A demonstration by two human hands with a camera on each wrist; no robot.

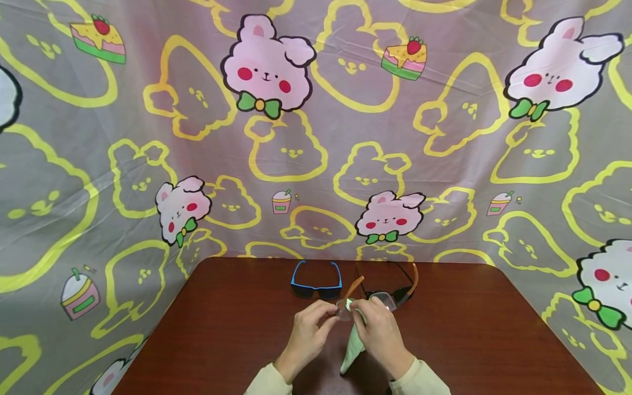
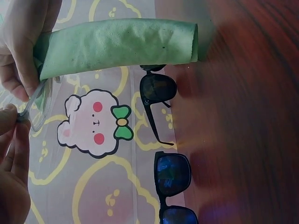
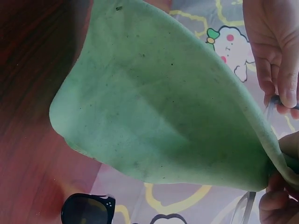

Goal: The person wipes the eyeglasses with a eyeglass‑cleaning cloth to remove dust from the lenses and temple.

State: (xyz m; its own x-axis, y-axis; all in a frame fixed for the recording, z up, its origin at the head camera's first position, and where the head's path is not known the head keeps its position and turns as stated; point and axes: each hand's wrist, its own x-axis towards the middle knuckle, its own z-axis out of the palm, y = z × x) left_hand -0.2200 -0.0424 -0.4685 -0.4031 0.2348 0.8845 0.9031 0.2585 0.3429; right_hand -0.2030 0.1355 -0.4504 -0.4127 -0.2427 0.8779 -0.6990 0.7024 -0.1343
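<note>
1. above the brown table, between both hands: clear-rimmed glasses with orange arms, held off the surface.
2. left hand pinches one end of the frame by the hinge, thumb against fingertips.
3. right hand pinches the green cloth at the lens nearest my left hand; the rest droops toward me. how much lens it covers, i cannot tell.
4. glasses: likely light, firm at the rim, springy in the arms; lenses probably smooth and easy to scratch. best hold is the hinge end or bridge, no twisting.
5. cloth: looks soft and limp, should fold anywhere. i'd take it near an edge, a layer between fingertip and lens.
6. dark sunglasses and blue-framed sunglasses rest farther back.
</note>
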